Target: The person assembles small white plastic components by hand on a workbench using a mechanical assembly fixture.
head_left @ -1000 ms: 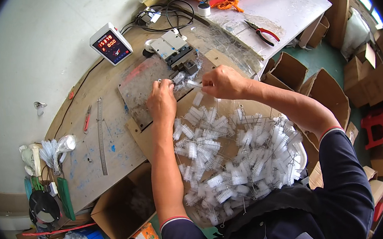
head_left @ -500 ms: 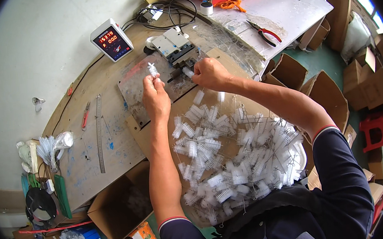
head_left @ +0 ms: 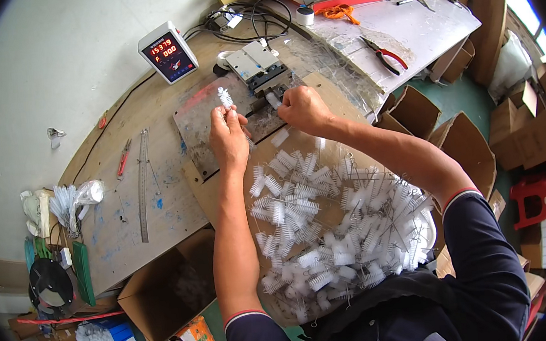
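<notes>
A heap of white brushes [head_left: 331, 230] lies nearest the person, on the workbench [head_left: 119, 211]. Beyond the heap, the left hand [head_left: 229, 138] pinches one small white brush [head_left: 224, 98] upright over a metal plate [head_left: 206, 121]. The right hand [head_left: 302, 108] is clenched at the small metal press [head_left: 257, 63], just past the plate. A counter box [head_left: 167, 51] stands farther back.

Taking the small metal press [head_left: 262, 66] on my tabletop [head_left: 125, 204] as the landmark: just left of it stands a white boxy meter [head_left: 167, 52], its dark screen lit with red digits. Far below-left of the press, an open brown carton [head_left: 167, 299] sits at the tabletop's edge, an orange printed packet [head_left: 197, 339] beside it. Right of the press, more open brown cartons [head_left: 435, 118] stand on the floor.
</notes>
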A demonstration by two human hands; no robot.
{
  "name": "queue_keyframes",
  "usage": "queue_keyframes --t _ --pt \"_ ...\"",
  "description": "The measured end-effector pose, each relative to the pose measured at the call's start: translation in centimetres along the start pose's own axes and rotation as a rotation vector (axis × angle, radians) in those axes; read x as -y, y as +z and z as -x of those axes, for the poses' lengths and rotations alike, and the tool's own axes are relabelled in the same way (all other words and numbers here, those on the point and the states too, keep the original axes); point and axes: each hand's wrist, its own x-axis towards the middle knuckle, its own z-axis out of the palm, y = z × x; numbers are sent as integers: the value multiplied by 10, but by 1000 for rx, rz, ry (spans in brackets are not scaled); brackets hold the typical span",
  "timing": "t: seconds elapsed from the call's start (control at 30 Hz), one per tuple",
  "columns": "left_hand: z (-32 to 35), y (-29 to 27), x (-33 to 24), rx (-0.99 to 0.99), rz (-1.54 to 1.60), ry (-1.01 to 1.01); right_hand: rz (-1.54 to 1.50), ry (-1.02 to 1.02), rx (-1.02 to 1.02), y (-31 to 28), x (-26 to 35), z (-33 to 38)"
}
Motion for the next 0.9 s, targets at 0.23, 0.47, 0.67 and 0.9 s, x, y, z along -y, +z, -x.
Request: queue_keyframes --t 0.23,0.47,0.67,0.9 --pt "-4 -1 16 -112 -308 242 21 12 25 1 5 -2" --pt "5 8 -1 -56 -442 274 -97 102 76 -5 -2 -7" --pt "4 11 0 -21 -680 270 -44 -180 295 -30 0 9" --pt "1 13 2 36 -817 322 280 -551 337 -39 -12 16"
